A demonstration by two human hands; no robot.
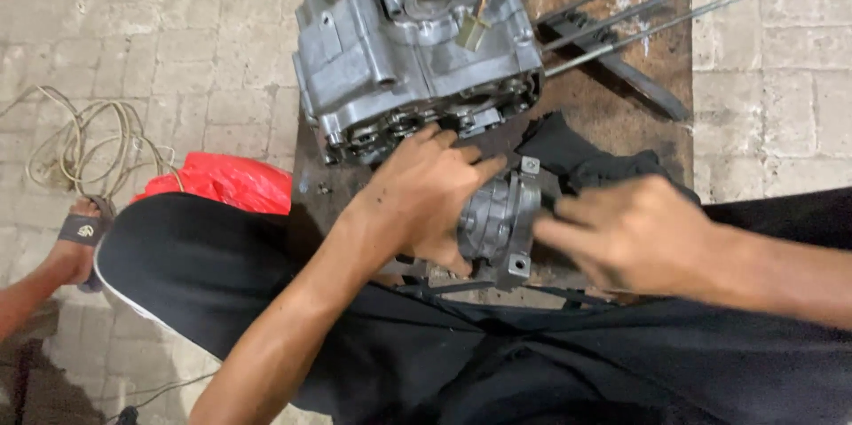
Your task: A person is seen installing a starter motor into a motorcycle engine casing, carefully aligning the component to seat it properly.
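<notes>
At the far left a coil of pale cord [84, 137] lies on the paving beside a sandalled foot [78, 243], with a red plastic bag [226, 181] just beyond your knee. Your left hand [426, 203] is curled around the small grey metal casting [501, 221], fingers closed on its left side, just below the big engine crankcase [417, 43] on the wooden board [657, 70]. Your right hand [635, 234] comes in opposite, fingertips at the casting's right edge by a black rag [577, 159]; motion blur hides whether it grips.
</notes>
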